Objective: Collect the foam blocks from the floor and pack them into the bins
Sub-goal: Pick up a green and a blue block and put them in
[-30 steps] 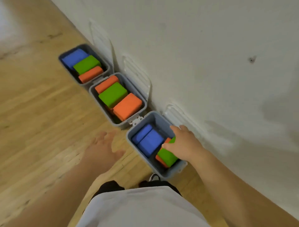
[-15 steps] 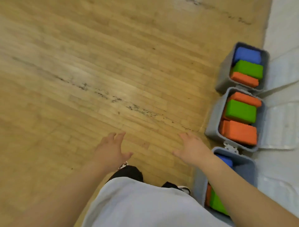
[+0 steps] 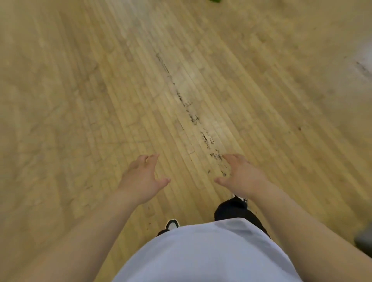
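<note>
Both hands hang over the wooden floor (image 3: 100, 100) with nothing in them: the left hand (image 3: 141, 181) and the right hand (image 3: 242, 177) each have their fingers spread and loosely curved, thumbs turned toward each other. A dark scuff line (image 3: 191, 112) runs along the boards from far ahead down to just beside the right hand. A green sliver (image 3: 215, 0), perhaps a block, shows far beyond the scuff line at the top edge, and a blurred grey corner (image 3: 364, 240), perhaps a bin, sits right of the right forearm.
</note>
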Demonstrator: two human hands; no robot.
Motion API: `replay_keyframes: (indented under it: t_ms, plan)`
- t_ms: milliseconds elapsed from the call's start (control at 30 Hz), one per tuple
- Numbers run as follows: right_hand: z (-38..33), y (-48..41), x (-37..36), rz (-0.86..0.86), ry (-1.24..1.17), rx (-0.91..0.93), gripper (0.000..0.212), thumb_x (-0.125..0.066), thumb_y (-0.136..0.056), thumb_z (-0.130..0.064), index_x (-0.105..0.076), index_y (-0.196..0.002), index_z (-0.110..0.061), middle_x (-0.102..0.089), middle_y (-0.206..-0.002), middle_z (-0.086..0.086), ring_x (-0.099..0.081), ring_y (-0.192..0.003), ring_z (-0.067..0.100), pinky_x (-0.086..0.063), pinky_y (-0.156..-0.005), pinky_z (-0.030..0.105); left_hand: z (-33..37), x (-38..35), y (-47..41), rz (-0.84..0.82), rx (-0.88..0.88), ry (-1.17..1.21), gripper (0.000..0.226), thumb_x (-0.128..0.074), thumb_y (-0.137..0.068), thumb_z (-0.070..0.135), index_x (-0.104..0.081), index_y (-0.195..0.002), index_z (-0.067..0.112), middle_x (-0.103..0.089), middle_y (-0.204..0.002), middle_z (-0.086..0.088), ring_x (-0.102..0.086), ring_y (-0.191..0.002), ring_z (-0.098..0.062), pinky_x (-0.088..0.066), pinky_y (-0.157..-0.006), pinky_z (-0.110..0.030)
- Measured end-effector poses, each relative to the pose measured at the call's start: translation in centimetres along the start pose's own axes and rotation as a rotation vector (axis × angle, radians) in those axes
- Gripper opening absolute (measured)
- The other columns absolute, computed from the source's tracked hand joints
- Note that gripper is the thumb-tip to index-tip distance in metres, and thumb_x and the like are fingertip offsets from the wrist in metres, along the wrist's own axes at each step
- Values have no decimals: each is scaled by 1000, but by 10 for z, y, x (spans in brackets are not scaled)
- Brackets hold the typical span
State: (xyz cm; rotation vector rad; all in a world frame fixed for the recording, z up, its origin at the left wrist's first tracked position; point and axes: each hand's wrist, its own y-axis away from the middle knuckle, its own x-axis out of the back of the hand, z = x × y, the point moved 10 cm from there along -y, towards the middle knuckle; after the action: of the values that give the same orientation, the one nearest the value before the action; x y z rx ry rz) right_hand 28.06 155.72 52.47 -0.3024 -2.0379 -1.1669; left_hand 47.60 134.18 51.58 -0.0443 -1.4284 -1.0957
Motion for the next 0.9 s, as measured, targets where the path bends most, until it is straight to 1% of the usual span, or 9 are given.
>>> replay_keyframes:
  t_ms: [100,200,333,400,467,567,700,900]
  plan:
    - [4,-44,46,1,17,65,90,-65,-88,-61,-19,-161,-35,-16,-168,2,-24,-153,26,-32,-117,44,24,19,-30,31,59,38,94,-54,-88,74,-10,-162,35,-22,-164,-4,-25,-150,-31,-34,-117,-48]
    - [19,-91,106,34,77,144,91,-64,-86,-63,-20,-160,-35,-19,-168,3,-26,-151,28,-34,-117,46,64,47,-64,102,116,105,93,-55,-89,72,-11,-162,35,-20,-165,-4,-23,-151,-31,-33,-118,-48]
    - [48,-137,188,31,150,194,94,-66,-85,-65,-19,-161,-35,-20,-168,2,-27,-151,27,-35,-118,48,127,76,-96,152,155,225,92,-56,-90,70,-10,-162,37,-18,-167,0,-21,-152,-27,-32,-119,-49]
    - [55,-160,223,26,176,219,94,-66,-86,-63,-18,-161,-34,-18,-168,3,-25,-152,28,-32,-117,48,152,92,-113,184,172,217,92,-56,-89,71,-10,-162,37,-19,-167,0,-22,-152,-27,-32,-119,-50]
    - [55,-181,250,13,184,236,94,-67,-87,-61,-17,-162,-34,-16,-168,3,-22,-153,29,-32,-117,49,167,105,-130,183,201,199,92,-57,-90,70,-10,-162,38,-19,-166,0,-21,-152,-26,-32,-119,-50]
    - [44,-215,281,20,164,281,95,-67,-87,-61,-16,-162,-34,-15,-169,4,-20,-154,30,-30,-118,50,175,129,-160,182,219,174,92,-56,-90,70,-9,-162,38,-19,-166,-1,-22,-152,-27,-33,-119,-49]
    - [24,-268,316,49,208,283,95,-66,-86,-62,-14,-162,-35,-12,-170,6,-19,-154,32,-32,-120,52,173,172,-222,187,208,126,90,-56,-91,68,-10,-162,37,-20,-166,-2,-21,-152,-28,-32,-119,-48]
    - [-28,-370,367,55,186,201,94,-65,-88,-62,-12,-162,-35,-9,-170,5,-17,-155,31,-31,-118,50,153,249,-347,188,142,112,86,-55,-93,65,-13,-162,33,-20,-166,-3,-21,-152,-29,-32,-119,-49]
